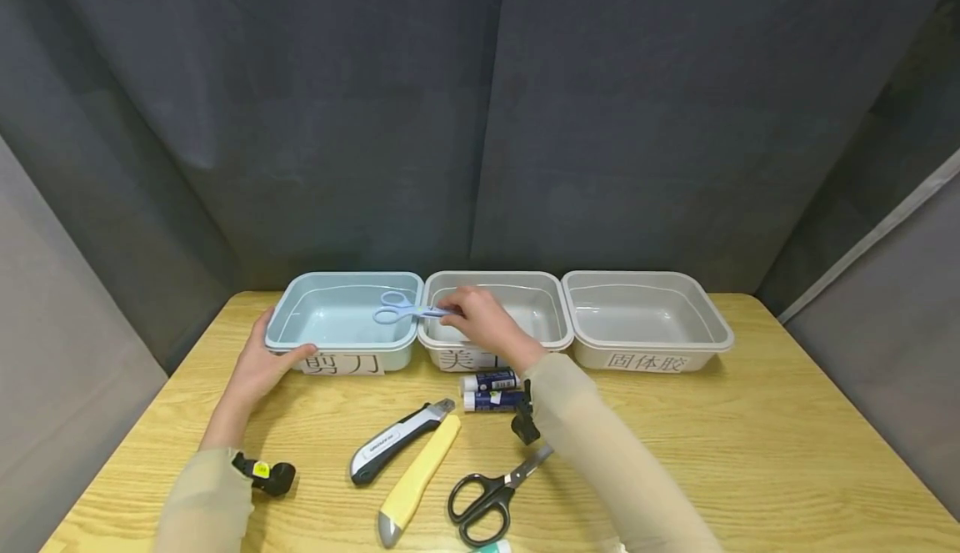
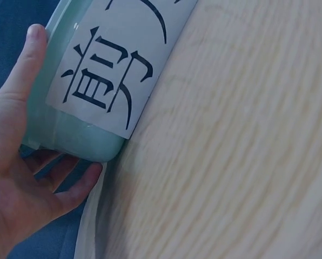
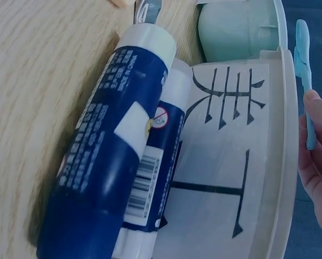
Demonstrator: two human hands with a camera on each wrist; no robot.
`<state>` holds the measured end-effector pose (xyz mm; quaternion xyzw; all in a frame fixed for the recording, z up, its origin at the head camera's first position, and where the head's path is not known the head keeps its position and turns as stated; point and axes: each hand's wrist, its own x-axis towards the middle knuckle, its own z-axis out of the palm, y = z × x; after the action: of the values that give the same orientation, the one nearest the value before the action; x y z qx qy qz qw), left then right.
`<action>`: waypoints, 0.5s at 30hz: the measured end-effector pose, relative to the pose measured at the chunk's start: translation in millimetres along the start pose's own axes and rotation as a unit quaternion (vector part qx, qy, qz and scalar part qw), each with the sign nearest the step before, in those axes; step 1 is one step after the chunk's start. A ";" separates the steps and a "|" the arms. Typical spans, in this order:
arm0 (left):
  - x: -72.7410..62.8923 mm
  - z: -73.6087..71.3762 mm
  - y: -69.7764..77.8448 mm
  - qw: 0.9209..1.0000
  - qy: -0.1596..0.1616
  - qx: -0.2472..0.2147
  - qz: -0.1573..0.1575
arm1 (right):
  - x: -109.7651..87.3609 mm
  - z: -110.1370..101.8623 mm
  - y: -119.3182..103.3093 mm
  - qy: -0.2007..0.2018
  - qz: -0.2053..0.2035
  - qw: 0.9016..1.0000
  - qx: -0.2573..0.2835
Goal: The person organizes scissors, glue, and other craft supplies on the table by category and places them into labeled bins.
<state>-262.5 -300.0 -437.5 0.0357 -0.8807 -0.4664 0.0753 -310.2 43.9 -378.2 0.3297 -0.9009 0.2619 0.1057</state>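
Light blue scissors (image 1: 397,309) are pinched by their blade end in my right hand (image 1: 483,319), above the rims where the blue bin and the middle grey bin (image 1: 570,339) meet. Their handle loops point left, over the light blue bin (image 1: 341,344). In the right wrist view the scissors (image 3: 304,70) stand past the bin rims, between thumb and fingers. My left hand (image 1: 258,365) grips the left end of the blue bin, thumb along its front rim. The left wrist view shows the fingers of that hand (image 2: 20,178) bent around the bin's corner.
Two glue sticks (image 1: 491,381) lie before the middle bin. Nearer are a grey-black utility knife (image 1: 397,440), a yellow utility knife (image 1: 420,478) and black-handled scissors (image 1: 491,499). A green-capped thing (image 1: 493,547) shows at the bottom edge. Another grey bin (image 1: 648,332) stands at right.
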 end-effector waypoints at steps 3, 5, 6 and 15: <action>-0.3 -0.4 -1.0 1.000 0.001 0.001 -0.001 | 3.3 1.8 -2.2 -0.001 -0.005 1.000 -0.006; -0.1 0.0 -1.9 1.000 0.003 0.004 -0.005 | 5.4 3.1 -3.9 -0.003 -0.009 1.000 -0.012; -0.1 0.2 -2.0 1.000 0.004 0.004 -0.006 | 6.3 3.7 -5.0 -0.005 -0.011 1.000 -0.015; -1.6 0.5 -1.2 1.000 0.006 -0.009 -0.003 | 12.3 8.2 -18.3 -0.017 -0.018 0.999 -0.028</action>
<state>-261.0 -300.1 -438.9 0.0399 -0.8761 -0.4740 0.0792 -307.8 21.0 -373.2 0.3470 -0.9034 0.2294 0.1043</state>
